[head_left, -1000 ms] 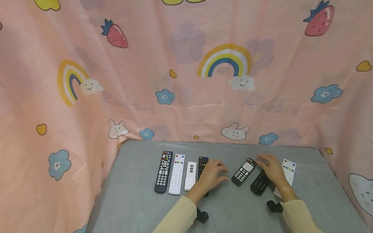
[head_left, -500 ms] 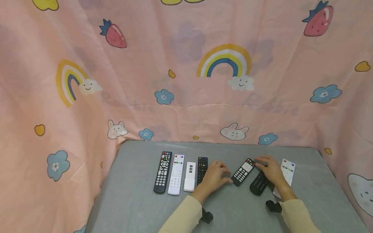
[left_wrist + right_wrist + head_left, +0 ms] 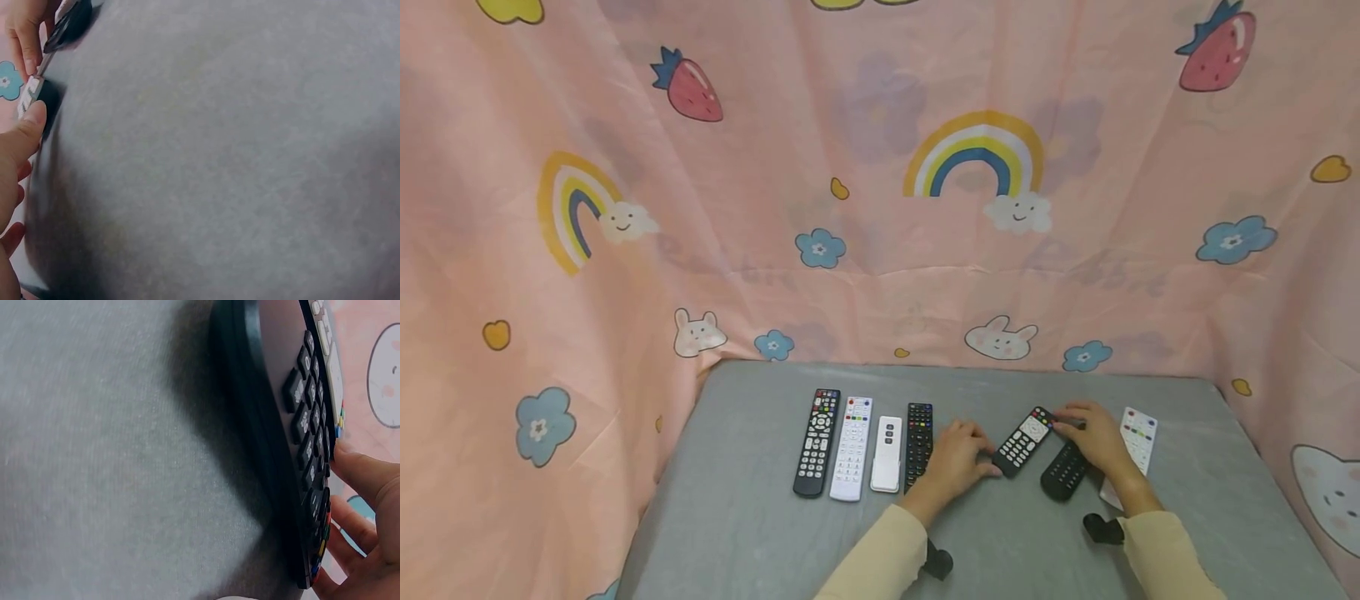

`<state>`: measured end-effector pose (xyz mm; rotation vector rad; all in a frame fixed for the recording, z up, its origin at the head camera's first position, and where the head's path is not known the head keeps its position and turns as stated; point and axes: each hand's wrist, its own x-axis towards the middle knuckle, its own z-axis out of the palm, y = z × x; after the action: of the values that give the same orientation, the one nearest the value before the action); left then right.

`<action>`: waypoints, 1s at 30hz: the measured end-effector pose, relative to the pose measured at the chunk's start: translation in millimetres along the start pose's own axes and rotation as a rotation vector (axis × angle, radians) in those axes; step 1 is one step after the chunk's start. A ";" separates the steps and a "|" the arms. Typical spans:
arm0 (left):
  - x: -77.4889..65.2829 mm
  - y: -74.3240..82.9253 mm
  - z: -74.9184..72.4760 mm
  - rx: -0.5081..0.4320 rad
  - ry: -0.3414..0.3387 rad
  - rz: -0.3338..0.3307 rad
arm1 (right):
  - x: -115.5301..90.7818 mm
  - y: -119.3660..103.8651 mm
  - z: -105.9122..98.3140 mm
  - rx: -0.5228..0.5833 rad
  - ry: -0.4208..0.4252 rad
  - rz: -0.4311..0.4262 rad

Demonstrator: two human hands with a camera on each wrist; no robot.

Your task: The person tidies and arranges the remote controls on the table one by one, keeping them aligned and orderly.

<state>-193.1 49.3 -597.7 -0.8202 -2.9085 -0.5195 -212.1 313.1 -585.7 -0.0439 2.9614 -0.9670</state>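
A short black remote control (image 3: 1022, 442) with white buttons lies slanted on the grey table, between the two hands. My left hand (image 3: 955, 458) is at its near end, thumb tip against the edge; in the left wrist view this thumb (image 3: 31, 122) meets the remote's end. At the far end, the fingertips of my right hand (image 3: 1097, 437) touch the remote's corner, with the thumb right there in the right wrist view. Beneath the right hand lies a wider black remote control (image 3: 269, 425) with dark buttons, its far part hidden in the head view.
Left of the hands stand several remotes side by side: a long black remote (image 3: 817, 442), a white remote (image 3: 852, 450), a small white remote (image 3: 887, 454) and a black remote (image 3: 919, 437), partly covered by the left hand. Another white remote (image 3: 1138, 437) lies at right. A pink printed curtain (image 3: 880, 308) hangs behind.
My left hand has moved right, away from the row of remotes, to the near end of the short black remote. The right hand has edged onto its far end.
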 end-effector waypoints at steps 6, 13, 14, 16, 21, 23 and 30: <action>-1.1 3.6 2.1 -0.013 0.021 -0.035 | 0.8 0.9 1.4 -0.006 0.009 -0.009; -1.3 5.1 2.1 -0.014 0.038 -0.040 | -1.0 -2.3 2.8 0.002 0.022 -0.007; -1.0 5.2 2.3 -0.013 0.042 -0.037 | -1.1 -2.4 1.9 0.005 0.019 -0.007; -0.6 5.3 1.3 -0.013 0.054 -0.030 | -1.0 -3.3 -0.4 0.009 0.006 -0.001; 5.0 4.8 -9.6 -0.021 0.081 -0.010 | 1.6 -9.8 -11.8 0.027 0.009 0.009; 8.3 4.3 -14.7 -0.021 0.090 0.002 | 2.6 -13.4 -16.1 0.031 0.029 0.004; 8.0 -1.6 -24.6 0.001 0.099 0.037 | 1.4 -24.5 -19.8 0.041 0.069 -0.041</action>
<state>-201.3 43.5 -573.8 -0.8222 -2.7975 -0.5392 -213.8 305.0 -555.2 -0.0729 3.0132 -1.0544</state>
